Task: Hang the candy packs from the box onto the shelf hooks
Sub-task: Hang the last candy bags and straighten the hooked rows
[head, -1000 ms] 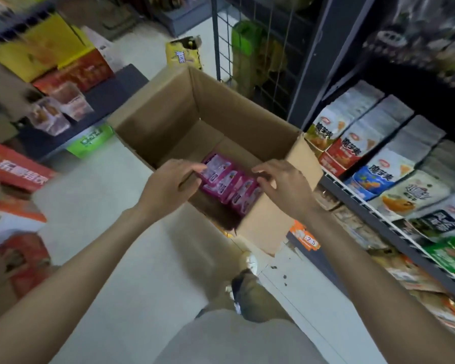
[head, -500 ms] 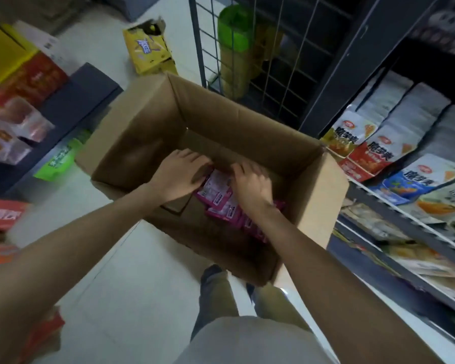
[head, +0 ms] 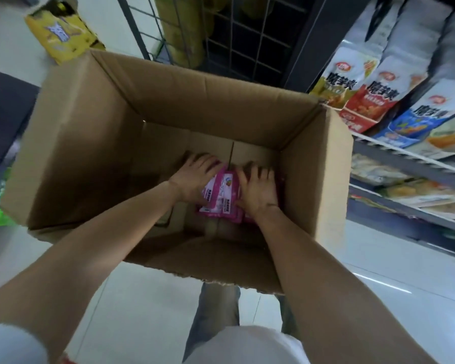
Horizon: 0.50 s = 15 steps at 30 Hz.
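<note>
We have both hands down in the open box (head: 168, 106) at frame centre, left hand (head: 195, 178) and right hand (head: 258, 191) fingers spread flat over the pink candy packs (head: 220, 198) on its floor, likely gathering a bunch.

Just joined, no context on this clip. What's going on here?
A person stands over an open cardboard box on a shop floor, both arms reaching down into it. The left hand and right hand rest on either side of a bunch of pink candy packs at the bottom, apparently gathering them up. Nothing has been lifted out yet. Shelves of snack bags stand to the right, and a wire rack sits behind the box.
</note>
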{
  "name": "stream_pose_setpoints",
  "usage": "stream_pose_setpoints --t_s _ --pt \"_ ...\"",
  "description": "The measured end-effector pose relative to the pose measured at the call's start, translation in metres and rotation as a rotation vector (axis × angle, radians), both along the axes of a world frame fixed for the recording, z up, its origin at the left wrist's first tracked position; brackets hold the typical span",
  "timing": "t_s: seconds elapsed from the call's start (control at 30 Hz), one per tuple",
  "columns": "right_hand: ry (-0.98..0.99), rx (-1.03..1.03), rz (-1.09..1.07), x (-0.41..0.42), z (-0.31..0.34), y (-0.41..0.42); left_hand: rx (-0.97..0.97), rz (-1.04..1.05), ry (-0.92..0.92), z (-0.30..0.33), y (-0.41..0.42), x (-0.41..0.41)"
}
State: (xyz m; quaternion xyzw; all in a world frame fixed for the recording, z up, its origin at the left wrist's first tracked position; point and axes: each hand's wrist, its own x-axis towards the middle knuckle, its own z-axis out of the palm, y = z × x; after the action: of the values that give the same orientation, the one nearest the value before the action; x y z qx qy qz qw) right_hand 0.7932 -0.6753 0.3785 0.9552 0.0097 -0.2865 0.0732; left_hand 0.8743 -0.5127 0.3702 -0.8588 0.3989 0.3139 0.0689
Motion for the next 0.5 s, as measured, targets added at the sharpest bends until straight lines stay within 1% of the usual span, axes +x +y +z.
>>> stream_pose_setpoints --t_s 0.07,0.13,0.23,0.4,0.5 --pt "0.038 -0.035 -0.001 0.003 0.001 -0.002 0.012 -0.006 0.031 -0.006 -0.003 0.008" --pt "0.034 -0.074 0.002 0.003 0.002 -0.001 -0.014 -0.024 0.023 -0.010 -0.002 0.012" --pt "0.055 -0.099 -0.048 0.005 0.004 0.000 -0.065 0.016 0.078 -0.011 -0.002 0.007" --pt "0.126 -0.051 -0.101 0.006 0.005 -0.001 -0.081 0.052 0.107 -0.009 -0.010 0.003" --pt "0.080 -0.036 -0.129 0.007 0.010 0.004 -0.067 0.055 0.050 -0.002 -0.010 0.001"
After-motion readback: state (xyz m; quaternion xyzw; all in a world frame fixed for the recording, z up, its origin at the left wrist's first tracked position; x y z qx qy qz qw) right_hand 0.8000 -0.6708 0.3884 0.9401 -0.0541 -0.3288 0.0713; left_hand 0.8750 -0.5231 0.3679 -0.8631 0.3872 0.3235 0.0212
